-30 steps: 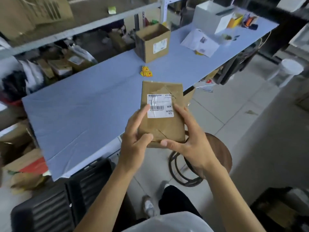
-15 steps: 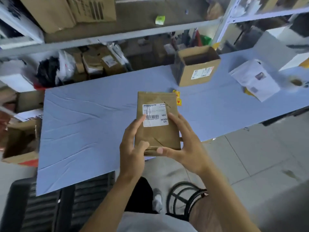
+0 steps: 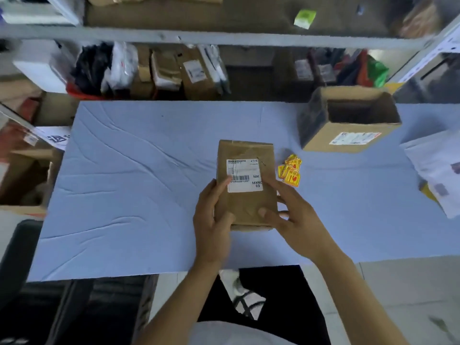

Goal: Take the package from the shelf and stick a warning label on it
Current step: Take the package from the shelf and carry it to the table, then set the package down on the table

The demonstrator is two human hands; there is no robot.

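A flat brown cardboard package (image 3: 249, 205) with a white barcode label (image 3: 244, 175) is over the middle of the blue table (image 3: 129, 195). My left hand (image 3: 211, 225) grips its lower left edge, thumb on the front. My right hand (image 3: 293, 220) grips its lower right corner and right side. A small heap of yellow and red warning labels (image 3: 290, 170) lies on the table just right of the package, beside my right fingers.
An open cardboard box (image 3: 348, 120) stands at the back right. White mailers (image 3: 438, 170) lie at the right edge. A metal shelf (image 3: 199, 37) packed with parcels runs behind the table. More boxes sit on the left; a stool is below.
I have turned to face the table squarely. The package, held in both hands, has come from beyond the table's front edge to over the tabletop, next to the yellow labels.
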